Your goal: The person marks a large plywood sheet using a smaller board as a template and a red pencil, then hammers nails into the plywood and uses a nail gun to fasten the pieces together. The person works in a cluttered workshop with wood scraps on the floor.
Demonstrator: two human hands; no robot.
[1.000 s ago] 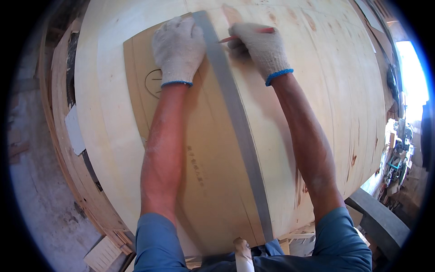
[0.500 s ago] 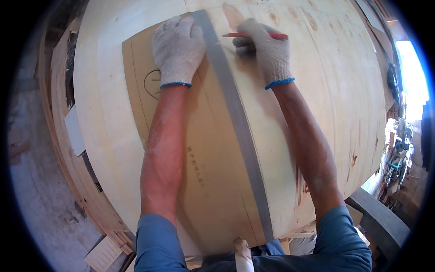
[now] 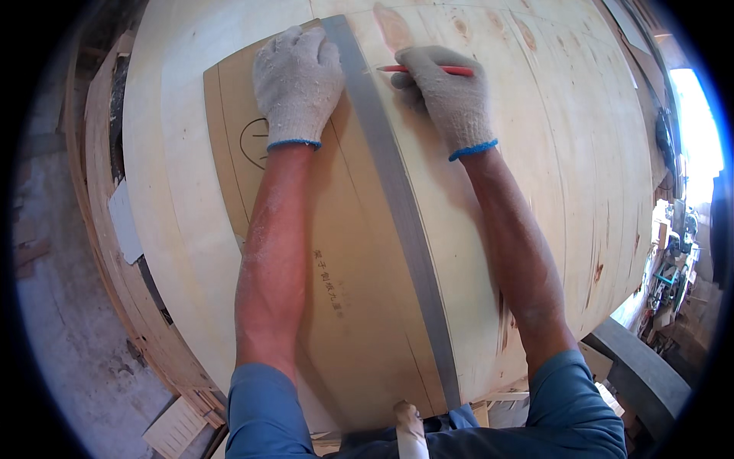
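I had the right hand [image 3: 449, 90] pinched round the red pencil [image 3: 459, 70] over the plywood; it seemed light, stiff, best gripped near its point. The left hand [image 3: 300, 86] covered brown board [image 3: 367, 298], its opening unclear.

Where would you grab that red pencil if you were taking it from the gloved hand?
Probably by the rear of the red pencil, from above and the right: that stretch lies exposed over the right hand, while the pointed tip faces left.

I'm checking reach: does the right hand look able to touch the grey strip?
Probably yes: the right hand is beside the grey strip, with only its red pencil jutting between.
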